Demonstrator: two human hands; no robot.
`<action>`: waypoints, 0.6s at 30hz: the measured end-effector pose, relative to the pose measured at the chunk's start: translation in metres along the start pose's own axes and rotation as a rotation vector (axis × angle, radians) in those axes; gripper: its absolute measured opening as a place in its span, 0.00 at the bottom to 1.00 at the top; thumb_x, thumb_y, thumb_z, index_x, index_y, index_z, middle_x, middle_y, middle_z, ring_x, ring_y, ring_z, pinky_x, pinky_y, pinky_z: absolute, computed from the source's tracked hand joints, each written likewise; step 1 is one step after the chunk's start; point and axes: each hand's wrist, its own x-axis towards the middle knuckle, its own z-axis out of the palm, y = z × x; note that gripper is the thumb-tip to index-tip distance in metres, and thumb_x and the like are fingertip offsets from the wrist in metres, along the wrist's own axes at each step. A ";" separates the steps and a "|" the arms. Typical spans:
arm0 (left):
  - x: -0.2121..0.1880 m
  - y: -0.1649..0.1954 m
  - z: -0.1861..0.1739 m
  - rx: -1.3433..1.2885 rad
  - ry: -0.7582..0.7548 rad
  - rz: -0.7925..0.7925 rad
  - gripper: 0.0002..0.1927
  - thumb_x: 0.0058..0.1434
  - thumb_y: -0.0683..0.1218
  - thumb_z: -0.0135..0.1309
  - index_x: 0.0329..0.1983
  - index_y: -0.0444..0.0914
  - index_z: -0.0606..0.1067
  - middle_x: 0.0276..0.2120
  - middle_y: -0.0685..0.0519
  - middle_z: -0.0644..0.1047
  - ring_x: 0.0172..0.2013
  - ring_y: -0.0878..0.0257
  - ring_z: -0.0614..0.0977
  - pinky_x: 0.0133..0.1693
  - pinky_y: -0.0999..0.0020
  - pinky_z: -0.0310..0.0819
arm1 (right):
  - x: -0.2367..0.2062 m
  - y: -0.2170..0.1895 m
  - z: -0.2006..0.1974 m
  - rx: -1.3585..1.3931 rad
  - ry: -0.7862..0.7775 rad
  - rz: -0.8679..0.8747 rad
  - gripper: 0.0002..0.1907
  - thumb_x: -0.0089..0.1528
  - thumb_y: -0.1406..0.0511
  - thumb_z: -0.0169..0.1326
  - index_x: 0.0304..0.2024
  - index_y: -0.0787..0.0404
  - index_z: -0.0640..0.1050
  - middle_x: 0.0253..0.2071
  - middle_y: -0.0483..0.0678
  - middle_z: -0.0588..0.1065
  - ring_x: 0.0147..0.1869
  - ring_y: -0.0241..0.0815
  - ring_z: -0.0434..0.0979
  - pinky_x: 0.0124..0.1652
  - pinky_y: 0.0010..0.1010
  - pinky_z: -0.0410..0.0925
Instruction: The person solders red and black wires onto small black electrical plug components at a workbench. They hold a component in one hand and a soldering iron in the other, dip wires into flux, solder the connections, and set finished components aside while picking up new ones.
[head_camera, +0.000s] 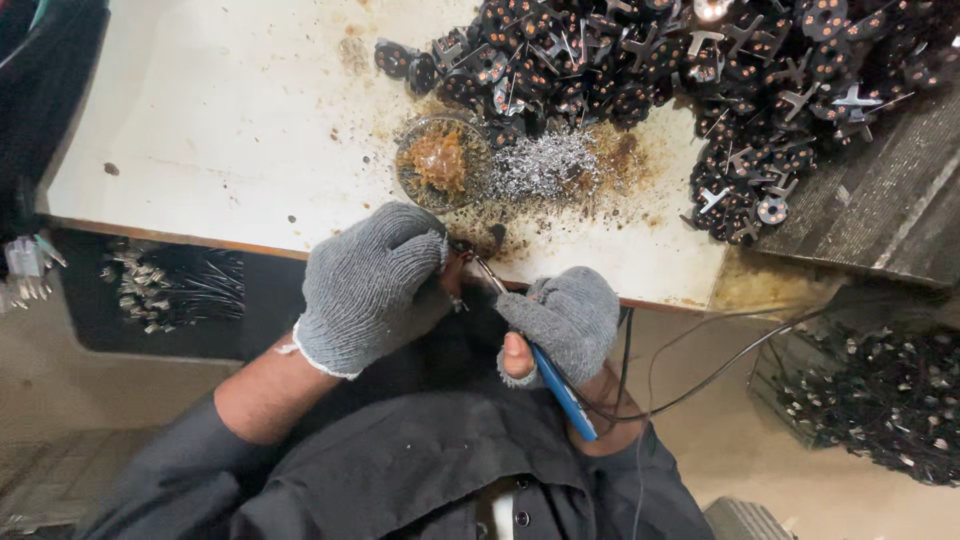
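Left hand (370, 285) in a grey knitted glove, forearm bare, raised at the near table edge; fingers curled together and pinching a small dark part, mostly hidden, just in front of the edge. Right hand (565, 320), same glove type with the thumb tip bare, fingers wrapped tight around a blue-handled soldering iron (560, 390); its metal tip slants up-left to meet the pinched part between the two hands. A thin black cord (720, 370) trails from the handle off to the right.

Stained white table (230, 110), surface scorched brown near the work spot. On it, a small round tin (440, 165) holding amber, crusty flux. Touching its right side, a heap of shiny silver wire clippings (545, 165). Behind, a large pile of black round components with orange dots and metal cross prongs (700, 70). Lower right, a bin (880, 400) of similar black parts. Left, under the table, a dark tray of metal-tipped pieces (170, 285).
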 end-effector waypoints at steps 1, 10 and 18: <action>0.000 0.000 0.000 -0.005 -0.001 -0.004 0.11 0.54 0.46 0.66 0.30 0.42 0.73 0.35 0.52 0.76 0.33 0.53 0.80 0.31 0.59 0.72 | 0.000 -0.001 -0.001 -0.019 -0.034 0.006 0.11 0.58 0.59 0.57 0.40 0.55 0.83 0.28 0.45 0.71 0.31 0.50 0.73 0.34 0.43 0.64; -0.001 -0.001 0.000 0.001 -0.017 -0.010 0.11 0.51 0.47 0.67 0.30 0.42 0.75 0.36 0.52 0.76 0.32 0.52 0.80 0.29 0.58 0.71 | 0.002 0.002 -0.001 0.002 -0.011 -0.063 0.11 0.58 0.58 0.56 0.38 0.56 0.84 0.28 0.47 0.72 0.31 0.50 0.73 0.34 0.42 0.63; 0.000 -0.001 0.001 0.023 -0.019 -0.013 0.12 0.52 0.47 0.67 0.30 0.42 0.74 0.34 0.51 0.75 0.32 0.51 0.80 0.29 0.58 0.72 | -0.002 0.004 0.000 -0.053 -0.035 -0.043 0.12 0.57 0.58 0.57 0.40 0.54 0.83 0.28 0.47 0.71 0.31 0.51 0.72 0.33 0.44 0.63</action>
